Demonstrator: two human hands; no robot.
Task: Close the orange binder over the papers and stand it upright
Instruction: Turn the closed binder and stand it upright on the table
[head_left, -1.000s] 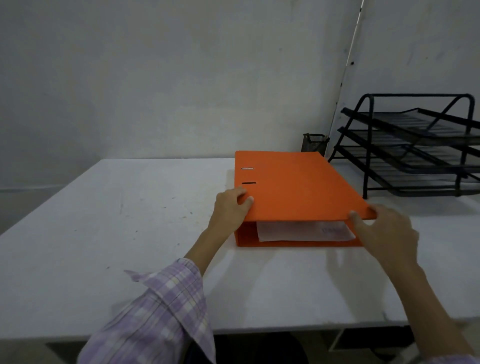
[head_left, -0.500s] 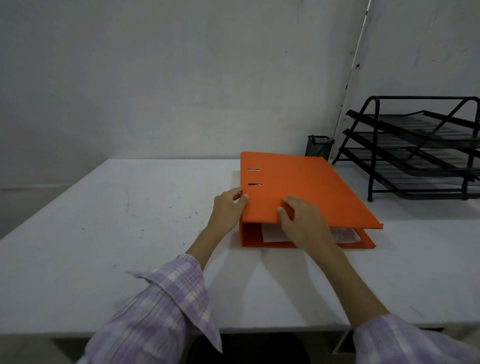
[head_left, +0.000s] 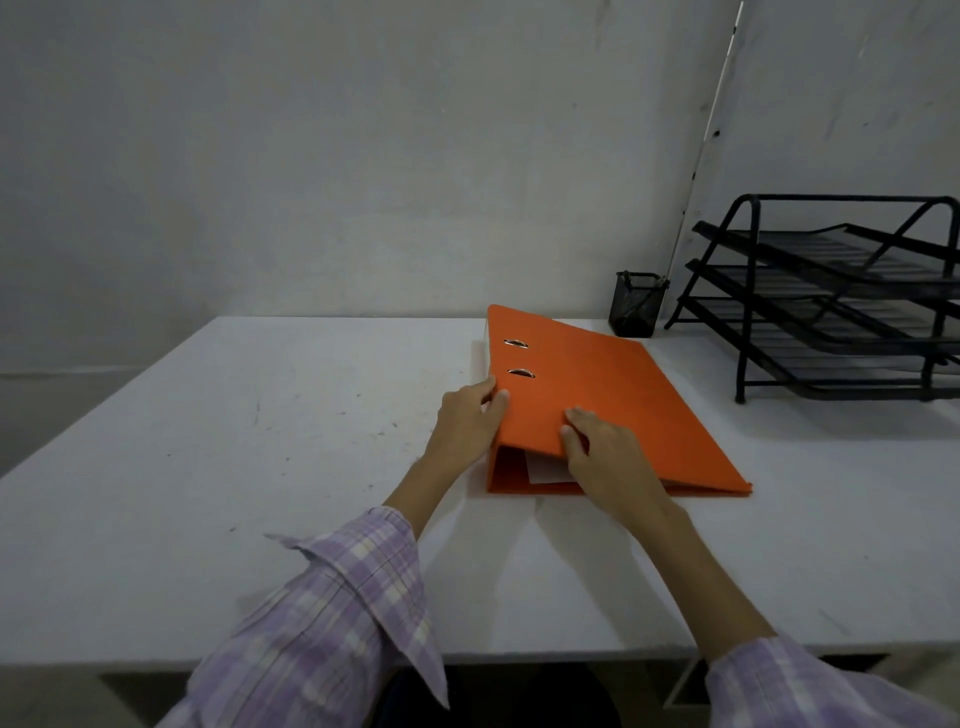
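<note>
1. while the cover lies down over the sheets, the white table (head_left: 218, 467) to the left of the work is bare apart from scuffs; room there to stand the file.
2. left hand (head_left: 465, 423) is curled round the spine edge of the orange binder (head_left: 602, 400), thumb on the cover and fingers against the spine; judged to be bracing it so it cannot slide left under pressure.
3. binder lies flat near the middle of the table, spine to the left, its two metal ring slots (head_left: 517, 358) showing through the cover at the far left.
4. right hand (head_left: 605, 457) rests at the near edge of the cover, fingers bent on top; whether the thumb hooks beneath cannot be told. judged to be pressing the cover down.
5. papers (head_left: 545, 470) show white in the gap at the near end, between the covers; the right corner looks shut.
6. closing looks nearly complete; standing upright not yet done.
7. at the far right, a black mesh pen cup (head_left: 636, 306) and black stacked trays (head_left: 831, 306) stand well apart from the binder.
</note>
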